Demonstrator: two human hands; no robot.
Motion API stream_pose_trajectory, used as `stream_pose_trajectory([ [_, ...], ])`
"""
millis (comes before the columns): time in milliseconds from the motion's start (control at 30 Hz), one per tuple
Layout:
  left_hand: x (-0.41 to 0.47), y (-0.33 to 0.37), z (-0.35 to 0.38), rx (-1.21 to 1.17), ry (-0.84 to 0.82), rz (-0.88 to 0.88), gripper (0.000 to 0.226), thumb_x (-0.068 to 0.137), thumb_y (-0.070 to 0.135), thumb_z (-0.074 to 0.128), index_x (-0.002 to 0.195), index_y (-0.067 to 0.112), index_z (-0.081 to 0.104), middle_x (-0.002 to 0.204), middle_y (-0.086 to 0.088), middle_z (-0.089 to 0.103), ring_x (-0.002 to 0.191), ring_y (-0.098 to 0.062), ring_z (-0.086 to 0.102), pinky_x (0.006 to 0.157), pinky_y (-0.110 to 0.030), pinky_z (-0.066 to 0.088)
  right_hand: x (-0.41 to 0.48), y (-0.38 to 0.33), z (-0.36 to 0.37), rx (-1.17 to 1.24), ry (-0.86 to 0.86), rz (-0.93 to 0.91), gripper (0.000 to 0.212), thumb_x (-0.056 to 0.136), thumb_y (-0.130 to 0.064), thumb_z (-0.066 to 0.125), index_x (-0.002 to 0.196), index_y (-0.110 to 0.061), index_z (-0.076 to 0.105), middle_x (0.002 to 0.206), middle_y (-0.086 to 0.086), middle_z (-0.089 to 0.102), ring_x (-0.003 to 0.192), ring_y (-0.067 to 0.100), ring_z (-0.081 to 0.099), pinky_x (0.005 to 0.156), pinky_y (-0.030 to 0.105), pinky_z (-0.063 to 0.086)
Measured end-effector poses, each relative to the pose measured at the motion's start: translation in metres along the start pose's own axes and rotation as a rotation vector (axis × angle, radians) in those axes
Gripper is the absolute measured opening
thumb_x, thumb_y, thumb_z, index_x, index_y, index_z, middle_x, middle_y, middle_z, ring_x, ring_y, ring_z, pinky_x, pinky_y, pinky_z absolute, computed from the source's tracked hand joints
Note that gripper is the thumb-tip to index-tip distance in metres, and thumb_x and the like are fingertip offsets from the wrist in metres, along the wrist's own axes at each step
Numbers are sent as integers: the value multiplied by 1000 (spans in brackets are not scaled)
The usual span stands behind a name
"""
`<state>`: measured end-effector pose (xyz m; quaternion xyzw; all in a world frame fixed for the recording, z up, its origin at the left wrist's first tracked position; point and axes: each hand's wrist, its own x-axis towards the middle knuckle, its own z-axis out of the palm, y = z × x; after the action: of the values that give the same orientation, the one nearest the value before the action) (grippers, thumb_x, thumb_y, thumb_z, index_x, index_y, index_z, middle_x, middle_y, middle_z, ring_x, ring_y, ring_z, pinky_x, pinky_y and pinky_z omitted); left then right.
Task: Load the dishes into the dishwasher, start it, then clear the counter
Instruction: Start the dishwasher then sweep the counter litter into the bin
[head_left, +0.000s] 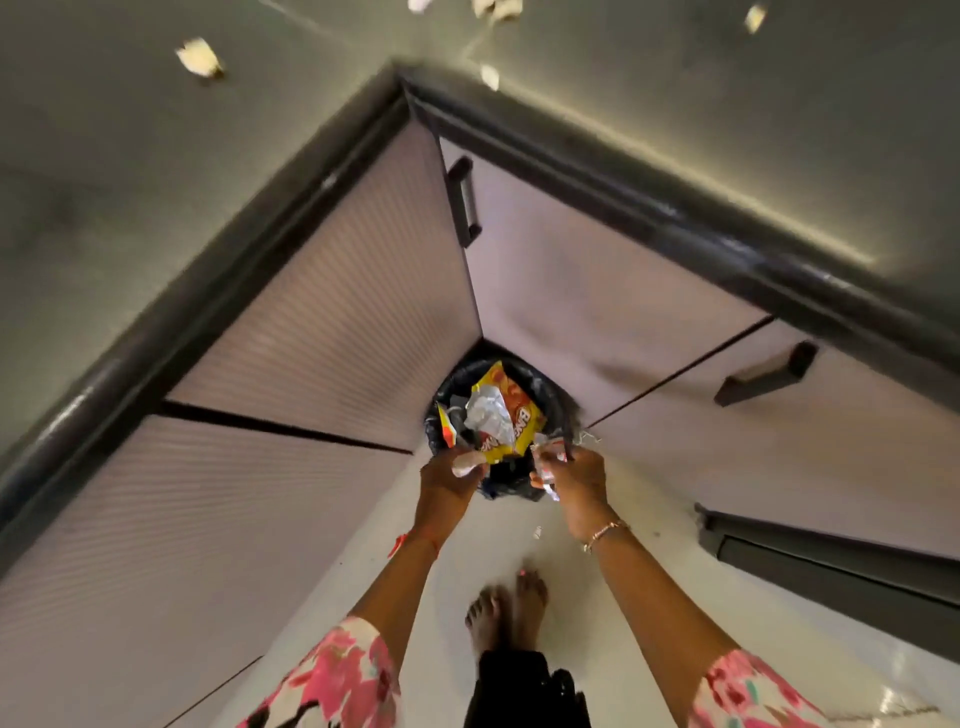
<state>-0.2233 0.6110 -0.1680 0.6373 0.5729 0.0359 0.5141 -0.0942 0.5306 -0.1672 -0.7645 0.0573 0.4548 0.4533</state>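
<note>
Bin (453, 378) in cabinet (332, 312) corner; left grip (447, 480) clutches scrap (464, 466), right grip (574, 480) clutches wrapper (546, 470).

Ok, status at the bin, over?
Left hand grips pale scrap, right hand grips wrapper bits, both over bin. Yellow wrapper heaped on top. Scraps on counter.
</note>
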Motion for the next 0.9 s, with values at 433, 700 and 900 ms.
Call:
stream_pose_trajectory([
  [433,81,-49,34,130,-18,37,50,86,18,65,132,4,49,123,-23,56,114,-35,51,93,-33,40,77,16,51,-229,-42,-250,45,94,-7,44,49,-4,44,47,-3,36,46,8,29,49,22,25],
  [700,25,22,-10,147,-53,73,27,87,6,56,114,6,63,112,-13,63,99,-25,61,77,-24,51,-1,-46,11,-420,-58,-328,39,90,-12,53,52,-9,52,54,14,53,52,18,42,60,30,30],
  [900,-53,144,-56,93,16,473,17,85,-1,57,90,6,71,89,-2,71,81,-10,64,77,-24,50,-118,-134,-43,-338,-91,-565,19,90,-9,55,85,1,71,88,15,71,81,20,65,74,27,46],
])
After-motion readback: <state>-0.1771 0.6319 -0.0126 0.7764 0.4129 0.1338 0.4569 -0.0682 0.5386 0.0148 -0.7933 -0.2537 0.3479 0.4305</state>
